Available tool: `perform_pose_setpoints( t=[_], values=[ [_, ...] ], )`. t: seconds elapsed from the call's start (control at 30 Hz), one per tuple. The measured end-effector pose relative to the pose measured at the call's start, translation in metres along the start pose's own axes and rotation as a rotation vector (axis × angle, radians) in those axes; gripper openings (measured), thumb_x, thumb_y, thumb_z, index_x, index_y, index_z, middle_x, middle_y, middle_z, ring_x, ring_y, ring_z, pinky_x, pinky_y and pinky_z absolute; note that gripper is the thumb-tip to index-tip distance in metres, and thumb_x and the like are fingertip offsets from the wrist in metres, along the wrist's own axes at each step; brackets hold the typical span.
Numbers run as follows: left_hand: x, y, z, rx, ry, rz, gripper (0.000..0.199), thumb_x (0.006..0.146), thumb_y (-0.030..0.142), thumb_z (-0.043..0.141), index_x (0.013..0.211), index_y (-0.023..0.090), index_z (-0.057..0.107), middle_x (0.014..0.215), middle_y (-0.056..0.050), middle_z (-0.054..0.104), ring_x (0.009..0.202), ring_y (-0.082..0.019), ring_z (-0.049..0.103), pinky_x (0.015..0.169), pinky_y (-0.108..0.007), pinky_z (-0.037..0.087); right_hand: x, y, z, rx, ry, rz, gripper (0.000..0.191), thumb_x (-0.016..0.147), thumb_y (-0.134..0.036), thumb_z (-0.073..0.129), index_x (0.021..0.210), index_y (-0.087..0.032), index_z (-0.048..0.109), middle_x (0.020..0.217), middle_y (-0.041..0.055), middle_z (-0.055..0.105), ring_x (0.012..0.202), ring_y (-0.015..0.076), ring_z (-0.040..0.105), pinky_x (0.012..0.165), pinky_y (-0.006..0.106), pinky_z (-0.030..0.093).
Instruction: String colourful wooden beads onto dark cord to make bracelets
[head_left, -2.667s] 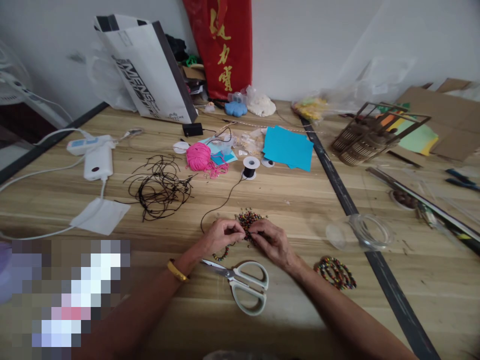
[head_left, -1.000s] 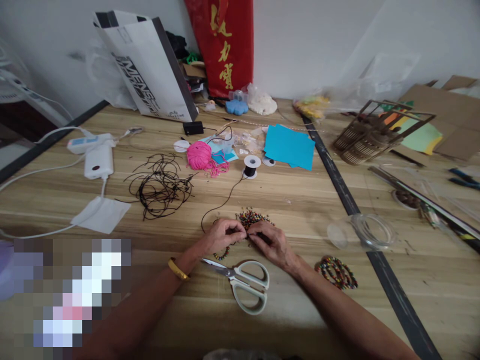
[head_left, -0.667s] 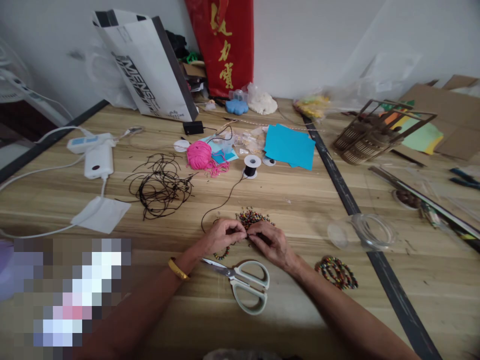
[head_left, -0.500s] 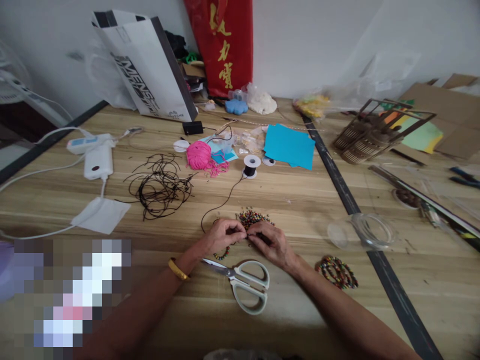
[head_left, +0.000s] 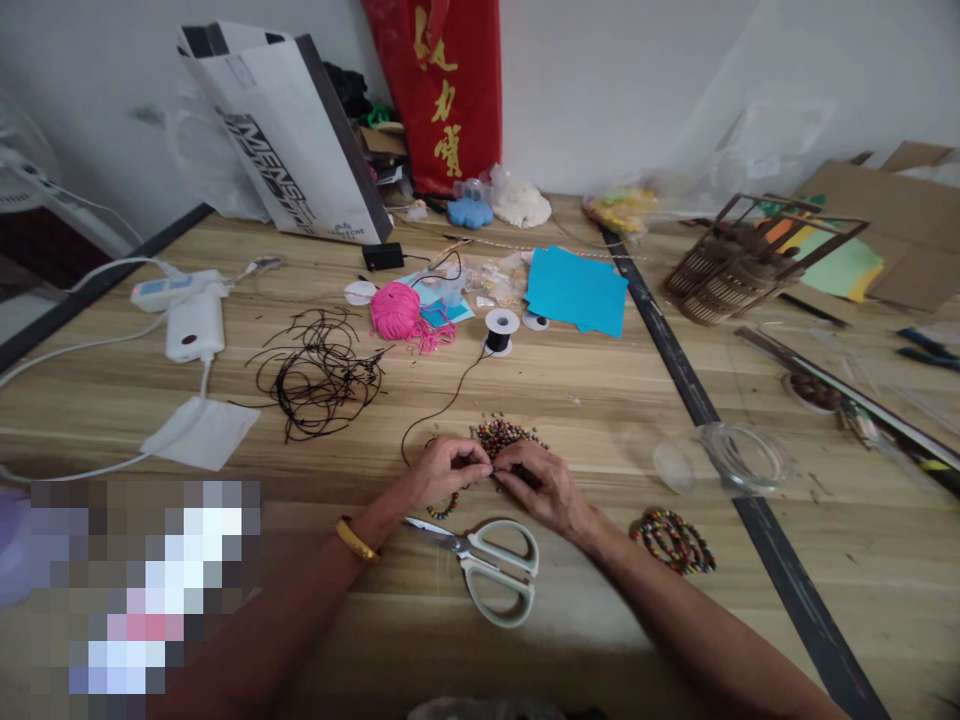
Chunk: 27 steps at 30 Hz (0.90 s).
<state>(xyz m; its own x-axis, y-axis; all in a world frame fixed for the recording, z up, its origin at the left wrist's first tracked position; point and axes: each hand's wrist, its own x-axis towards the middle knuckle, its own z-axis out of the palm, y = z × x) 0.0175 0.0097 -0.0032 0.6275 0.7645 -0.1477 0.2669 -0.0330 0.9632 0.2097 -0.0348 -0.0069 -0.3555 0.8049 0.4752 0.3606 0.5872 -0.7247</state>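
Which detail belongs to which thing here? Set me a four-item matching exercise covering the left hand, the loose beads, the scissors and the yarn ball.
Things:
1. left hand
2. loose beads
3. scissors
4. yarn ball

Details:
A. lying on the table with pale handles
B. bright pink
C. gold-coloured bangle on its wrist
D. multicoloured heap

Pairs: 1-C, 2-D, 3-A, 4-B

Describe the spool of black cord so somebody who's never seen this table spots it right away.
On the wooden table, find the blue sheets. Just left of them, slightly nearer the wearer, stands the spool. Unlike the tangled black cords farther left, its black cord is wound between white discs and trails off toward the left hand.
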Motion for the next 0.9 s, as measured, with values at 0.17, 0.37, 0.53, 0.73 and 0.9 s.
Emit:
perform_pose_setpoints(
  t=[0.17, 0.37, 0.53, 0.73, 0.9],
  values=[
    [0.0001, -0.0011, 0.0002, -0.009, 0.005, -0.001, 0.02, 0.076, 0.03, 0.062, 0.074, 0.01, 0.066, 0.062, 0.0, 0.058, 0.056, -0.009, 0.048, 0.053, -0.019, 0.036, 0.001, -0.001, 0.0005, 0.006, 0.003, -0.011, 0.009, 0.091, -0.023, 0.055, 0.09, -0.019, 0.063, 0.082, 0.0066, 0.066, 0.077, 0.0174, 0.062, 0.071, 0.031, 0.05],
    [0.0004, -0.0011, -0.0014, -0.001, -0.008, 0.003, 0.018, 0.075, 0.026, 0.062, 0.077, 0.009, 0.069, 0.066, -0.003, 0.063, 0.058, -0.01, 0.051, 0.056, -0.02, 0.039, 0.0023, -0.0024, -0.0013, 0.009, -0.006, -0.002, 0.009, 0.091, -0.022, 0.056, 0.089, -0.018, 0.064, 0.082, 0.0075, 0.067, 0.078, 0.0175, 0.062, 0.072, 0.031, 0.051],
    [0.0003, -0.0057, -0.0021, -0.027, -0.023, -0.012, 0.02, 0.074, 0.027, 0.064, 0.082, 0.01, 0.071, 0.07, -0.004, 0.066, 0.061, -0.011, 0.054, 0.058, -0.021, 0.041, -0.0011, 0.0014, -0.0001, 0.002, 0.013, 0.016, 0.009, 0.09, -0.024, 0.057, 0.09, -0.018, 0.063, 0.083, 0.0075, 0.067, 0.078, 0.0176, 0.062, 0.071, 0.031, 0.051],
    [0.0016, -0.0097, -0.0002, -0.136, -0.02, -0.026, 0.022, 0.069, 0.029, 0.069, 0.078, 0.01, 0.067, 0.066, -0.002, 0.062, 0.057, -0.009, 0.052, 0.055, -0.02, 0.04, -0.0027, 0.0024, 0.0014, 0.008, 0.017, 0.019, 0.006, 0.089, -0.024, 0.059, 0.089, -0.018, 0.062, 0.081, 0.0069, 0.067, 0.076, 0.0177, 0.062, 0.071, 0.032, 0.051],
    [0.0022, -0.0076, 0.0002, -0.179, -0.018, -0.035, 0.022, 0.067, 0.028, 0.071, 0.076, 0.011, 0.062, 0.065, 0.0, 0.06, 0.058, -0.009, 0.052, 0.056, -0.02, 0.039, -0.0028, 0.0018, 0.0011, 0.019, -0.003, 0.004, 0.008, 0.088, -0.025, 0.061, 0.088, -0.017, 0.063, 0.08, 0.0066, 0.068, 0.075, 0.0168, 0.063, 0.069, 0.03, 0.051]
  ],
)
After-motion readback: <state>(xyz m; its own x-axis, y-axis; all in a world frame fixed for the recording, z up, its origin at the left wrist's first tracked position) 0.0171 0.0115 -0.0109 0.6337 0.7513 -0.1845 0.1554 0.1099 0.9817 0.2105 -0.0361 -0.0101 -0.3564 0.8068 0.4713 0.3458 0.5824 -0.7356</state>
